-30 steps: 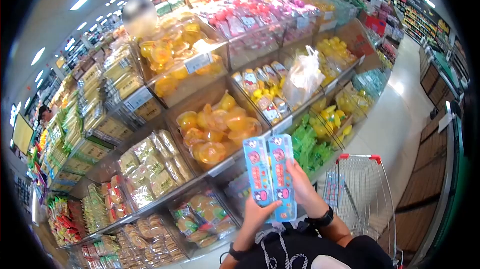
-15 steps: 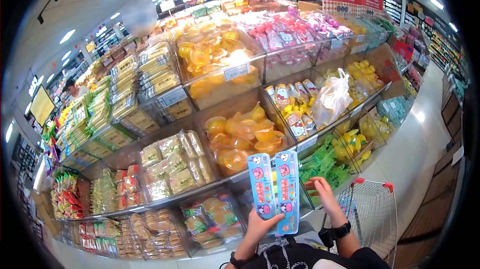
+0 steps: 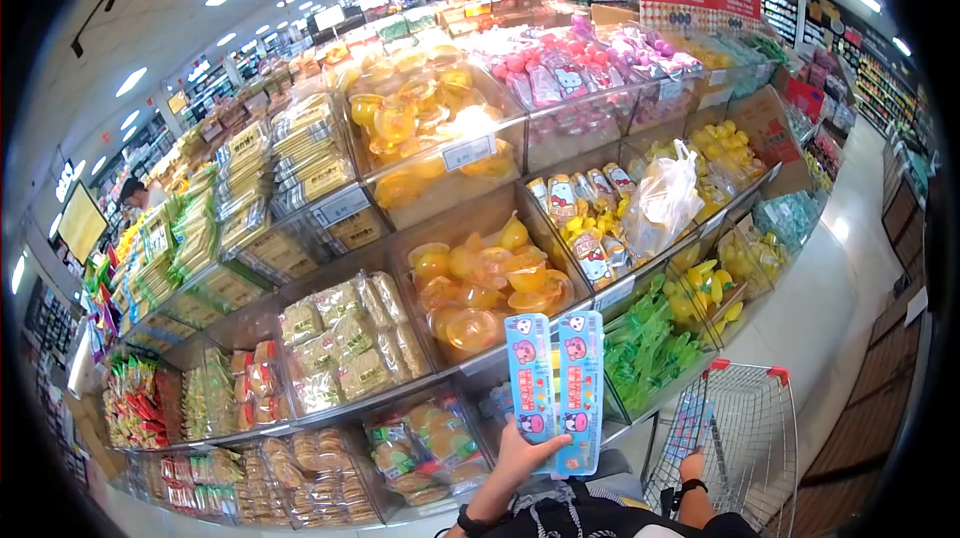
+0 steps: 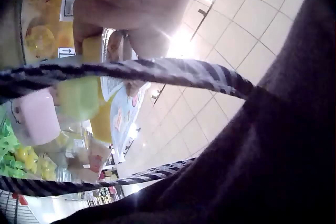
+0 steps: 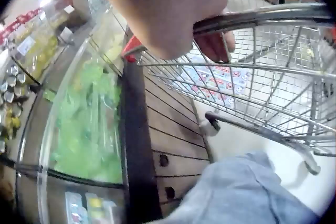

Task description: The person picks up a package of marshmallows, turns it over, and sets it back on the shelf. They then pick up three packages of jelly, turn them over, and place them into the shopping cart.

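My left hand grips two long blue packs side by side and upright near my body, thumb across the front at their lower end. Cartoon animal faces and red lettering cover them. In the left wrist view, pastel green and pink cups show at the packs' other side, partly hidden by a striped cord. Down to the right, my right hand curls its fingers round the dark rail of a wire shopping cart. Similar blue packs lie inside the cart.
Tiered clear bins stand ahead, with orange jelly cups, green packets, wrapped cakes and a white plastic bag. A tiled aisle runs along the right beside wooden slatted shelving.
My right hand has let go of the blue packs and moved down right to the cart. The left hand keeps the packs, now slightly lower. The view has swung left.
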Demonstrator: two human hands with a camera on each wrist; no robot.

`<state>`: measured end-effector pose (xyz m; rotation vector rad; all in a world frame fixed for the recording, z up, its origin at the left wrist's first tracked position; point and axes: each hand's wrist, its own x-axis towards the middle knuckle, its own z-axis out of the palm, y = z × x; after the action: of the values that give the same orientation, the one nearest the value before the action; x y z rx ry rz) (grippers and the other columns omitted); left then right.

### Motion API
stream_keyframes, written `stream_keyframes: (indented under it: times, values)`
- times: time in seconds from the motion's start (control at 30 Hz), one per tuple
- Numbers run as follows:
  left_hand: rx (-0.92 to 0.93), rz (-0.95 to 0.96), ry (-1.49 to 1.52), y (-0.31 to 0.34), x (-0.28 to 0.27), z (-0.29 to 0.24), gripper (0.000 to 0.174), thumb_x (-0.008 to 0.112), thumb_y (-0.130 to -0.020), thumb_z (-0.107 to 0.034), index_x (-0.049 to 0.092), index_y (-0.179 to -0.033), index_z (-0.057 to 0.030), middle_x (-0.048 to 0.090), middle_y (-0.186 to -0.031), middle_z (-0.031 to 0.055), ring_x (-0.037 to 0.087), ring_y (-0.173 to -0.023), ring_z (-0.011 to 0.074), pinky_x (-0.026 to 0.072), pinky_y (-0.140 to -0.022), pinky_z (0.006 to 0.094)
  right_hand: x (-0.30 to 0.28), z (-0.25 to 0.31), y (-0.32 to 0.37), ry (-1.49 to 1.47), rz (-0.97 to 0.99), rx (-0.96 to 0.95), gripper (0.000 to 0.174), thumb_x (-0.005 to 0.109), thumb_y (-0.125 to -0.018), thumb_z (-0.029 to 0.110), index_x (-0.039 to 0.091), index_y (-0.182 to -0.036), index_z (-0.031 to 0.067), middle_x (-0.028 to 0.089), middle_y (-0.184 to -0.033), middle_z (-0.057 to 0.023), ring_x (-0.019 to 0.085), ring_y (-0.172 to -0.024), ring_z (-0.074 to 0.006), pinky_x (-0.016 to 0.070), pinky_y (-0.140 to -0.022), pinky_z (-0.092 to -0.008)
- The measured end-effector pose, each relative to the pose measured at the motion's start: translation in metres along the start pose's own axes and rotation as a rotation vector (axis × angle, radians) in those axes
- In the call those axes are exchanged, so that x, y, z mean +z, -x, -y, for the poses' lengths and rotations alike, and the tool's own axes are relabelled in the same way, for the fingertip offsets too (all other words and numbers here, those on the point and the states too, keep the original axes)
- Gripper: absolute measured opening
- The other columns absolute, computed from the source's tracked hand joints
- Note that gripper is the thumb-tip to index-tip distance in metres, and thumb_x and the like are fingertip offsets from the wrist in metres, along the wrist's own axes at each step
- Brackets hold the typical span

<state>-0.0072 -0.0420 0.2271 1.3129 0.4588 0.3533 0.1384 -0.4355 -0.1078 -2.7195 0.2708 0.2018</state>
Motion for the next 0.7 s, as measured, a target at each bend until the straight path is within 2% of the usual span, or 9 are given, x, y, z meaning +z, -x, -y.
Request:
stream_keyframes:
  times: [0.07,0.2,0.23,0.3,0.43,0.53,0.63,0.67,0.7]
  values:
    - [0.005,0.042,-0.008,-0.002,0.003,0.005,0.053,0.076,-0.065,-0.012,0.047,-0.107,0.0019,0.06,-0.098,0.0098,0.058,-0.087,0.0142,0.0469,-0.077,0.0293,0.019,-0.023,-0.013,0.076,0.08,-0.032,0.026,0.044,-0.078,0.004,0.049,-0.102,-0.0053,0.058,-0.078,-0.0276,0.057,-0.075,-0.0417,0.0455,-0.064,-0.0464]
    - [0.006,0.126,-0.007,-0.008,0.01,-0.003,0.054,0.076,-0.065,-0.014,0.047,-0.108,0.0007,0.06,-0.098,0.0083,0.057,-0.087,0.0133,0.0461,-0.078,0.0287,-0.013,0.003,0.015,0.026,0.022,-0.103,0.024,0.043,-0.078,0.002,0.051,-0.098,-0.0073,0.058,-0.078,-0.0271,0.056,-0.075,-0.0417,0.0459,-0.065,-0.0458]
    - [0.001,0.14,-0.012,-0.01,0.01,-0.001,0.054,0.076,-0.065,-0.015,0.047,-0.108,0.0006,0.06,-0.098,0.0083,0.057,-0.087,0.0133,0.0459,-0.078,0.0287,-0.016,0.006,0.018,0.072,0.099,-0.068,0.027,0.043,-0.077,0.002,0.05,-0.102,-0.0072,0.058,-0.08,-0.0272,0.056,-0.077,-0.0415,0.0454,-0.067,-0.0462]
    - [-0.008,0.175,-0.022,-0.016,0.01,0.006,0.055,0.076,-0.065,-0.015,0.048,-0.109,0.0003,0.06,-0.099,0.0083,0.056,-0.089,0.0133,0.0456,-0.079,0.0288,-0.017,0.013,0.032,0.059,0.071,-0.028,0.032,0.045,-0.075,0.002,0.048,-0.106,-0.0066,0.058,-0.083,-0.0275,0.056,-0.079,-0.0415,0.0447,-0.069,-0.0466]
    - [-0.005,0.181,0.042,-0.019,0.016,0.009,0.055,0.077,-0.064,-0.017,0.049,-0.108,0.0007,0.06,-0.099,0.0087,0.056,-0.089,0.0139,0.0451,-0.08,0.029,-0.018,0.024,0.056,0.072,0.099,-0.038,0.027,0.048,-0.074,0.004,0.049,-0.1,-0.0036,0.058,-0.082,-0.026,0.055,-0.08,-0.0413,0.0437,-0.071,-0.0476]
    - [0.0,0.235,-0.044,-0.022,0.012,0.005,0.06,0.077,-0.064,-0.017,0.046,-0.111,0.0016,0.059,-0.1,0.0096,0.056,-0.09,0.0144,0.0445,-0.081,0.0291,-0.024,0.03,0.074,0.069,0.129,-0.101,0.021,0.053,-0.073,0.009,0.048,-0.092,-0.001,0.057,-0.078,-0.0244,0.055,-0.078,-0.0413,0.0429,-0.069,-0.0487]
    - [-0.002,0.242,-0.057,-0.021,0.01,0.0,0.061,0.077,-0.064,-0.016,0.044,-0.113,0.0016,0.059,-0.101,0.01,0.056,-0.091,0.0143,0.0441,-0.082,0.0292,-0.015,0.03,0.085,0.127,0.093,-0.08,0.024,0.055,-0.074,0.007,0.049,-0.095,-0.0007,0.058,-0.078,-0.0233,0.055,-0.079,-0.0405,0.0434,-0.069,-0.0469]
    - [0.001,0.238,-0.056,-0.022,0.007,-0.001,0.062,0.077,-0.064,-0.016,0.044,-0.113,0.0015,0.058,-0.101,0.0102,0.055,-0.091,0.0143,0.0439,-0.082,0.0292,-0.015,0.028,0.089,0.14,0.054,-0.188,0.025,0.058,-0.076,0.011,0.049,-0.095,-0.0025,0.059,-0.075,-0.021,0.059,-0.072,-0.0365,0.0444,-0.057,-0.0481]
    - [-0.002,0.232,-0.046,-0.023,0.005,-0.003,0.061,0.077,-0.064,-0.016,0.044,-0.113,0.0015,0.058,-0.101,0.0102,0.055,-0.092,0.0142,0.0437,-0.083,0.0292,-0.008,0.019,0.092,0.207,0.104,-0.27,0.027,0.053,-0.077,0.011,0.048,-0.101,-0.0018,0.059,-0.08,-0.0202,0.058,-0.075,-0.0337,0.0448,-0.061,-0.0447]
